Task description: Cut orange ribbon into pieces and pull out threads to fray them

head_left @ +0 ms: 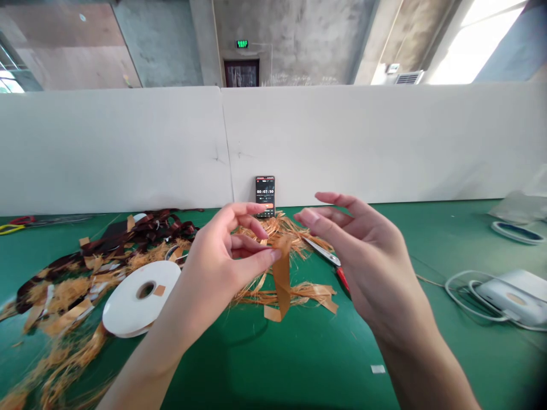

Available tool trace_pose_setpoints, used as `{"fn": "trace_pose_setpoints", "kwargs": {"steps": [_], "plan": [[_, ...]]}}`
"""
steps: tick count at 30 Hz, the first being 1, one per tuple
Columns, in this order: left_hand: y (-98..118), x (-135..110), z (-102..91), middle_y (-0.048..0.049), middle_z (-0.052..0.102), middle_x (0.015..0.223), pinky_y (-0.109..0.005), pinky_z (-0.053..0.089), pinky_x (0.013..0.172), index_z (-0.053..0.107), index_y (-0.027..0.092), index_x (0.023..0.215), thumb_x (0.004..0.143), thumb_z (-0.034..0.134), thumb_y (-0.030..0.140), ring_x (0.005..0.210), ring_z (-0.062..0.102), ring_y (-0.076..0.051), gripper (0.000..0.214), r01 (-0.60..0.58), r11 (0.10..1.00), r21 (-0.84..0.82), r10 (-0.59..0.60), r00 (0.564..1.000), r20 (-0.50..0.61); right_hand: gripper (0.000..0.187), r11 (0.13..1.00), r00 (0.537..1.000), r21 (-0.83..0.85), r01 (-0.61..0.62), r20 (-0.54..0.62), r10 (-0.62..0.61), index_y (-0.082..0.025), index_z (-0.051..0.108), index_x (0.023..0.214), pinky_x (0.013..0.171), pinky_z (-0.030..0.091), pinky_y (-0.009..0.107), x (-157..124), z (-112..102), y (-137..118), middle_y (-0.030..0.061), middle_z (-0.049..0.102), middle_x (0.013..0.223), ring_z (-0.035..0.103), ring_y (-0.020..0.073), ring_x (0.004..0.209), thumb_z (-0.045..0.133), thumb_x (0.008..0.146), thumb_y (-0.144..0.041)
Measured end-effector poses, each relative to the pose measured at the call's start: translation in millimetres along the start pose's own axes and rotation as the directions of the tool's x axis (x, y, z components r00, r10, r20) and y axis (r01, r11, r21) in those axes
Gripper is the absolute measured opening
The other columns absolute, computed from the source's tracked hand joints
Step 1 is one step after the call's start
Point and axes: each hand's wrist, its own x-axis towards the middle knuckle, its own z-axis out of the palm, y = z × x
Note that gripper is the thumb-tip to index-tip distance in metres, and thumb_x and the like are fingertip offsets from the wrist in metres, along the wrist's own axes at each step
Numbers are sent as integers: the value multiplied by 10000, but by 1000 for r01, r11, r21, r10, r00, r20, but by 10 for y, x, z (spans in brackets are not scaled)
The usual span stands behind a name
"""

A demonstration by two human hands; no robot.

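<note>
At the near edge of the scene, bare green counter (307, 370) is shown between the two forearms, with a small white scrap (378, 369) left lying near the right one. Above this, a tan ribbon (282, 279) is held up by the left hand (224, 262), its upper end pinched between thumb and forefinger. Its long axis is carried close to upright, and its lower end is turned toward the left; whether the counter is touched by that end cannot be told. From the right hand (367, 250), the ribbon is placed to the left, with a gap between; it is the left hand that is nearer, being in contact. The right hand is raised with its fingers loosely curled and the thumb overlapped with a fingertip; whether anything thin is gripped there cannot be told.

Farther left, a white spool (123, 304) is laid flat. Behind the hanging ribbon, a bundle of tan strips (314, 293) is spread crosswise, roughly at right angles to it. Farther on, red-handled scissors (331, 255) are partly hidden by the right hand. Beyond the frayed fibres (282, 225), a phone (265, 191) is propped against the white partition (363, 142).
</note>
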Motion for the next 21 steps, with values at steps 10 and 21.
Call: {"fn": "trace_pose_setpoints", "kwargs": {"steps": [10,21], "plan": [[-156,86,154,-19,670,900,-255,512,793,615,189,1010,781,693,313,861,647,-143,272,-49,996,-81,54,997,63,375,998,991,-19,-64,116,66,-176,605,975,689,562,274,30,-35,24,-4,731,719,698,149,692,802,663,-242],[-682,-64,449,-11,676,694,-277,486,771,646,184,709,806,658,375,736,634,-149,214,138,966,-218,-137,990,17,180,867,991,-492,74,133,-9,-207,609,866,649,505,334,112,-115,14,-4,724,685,660,164,631,721,724,-202]]}}
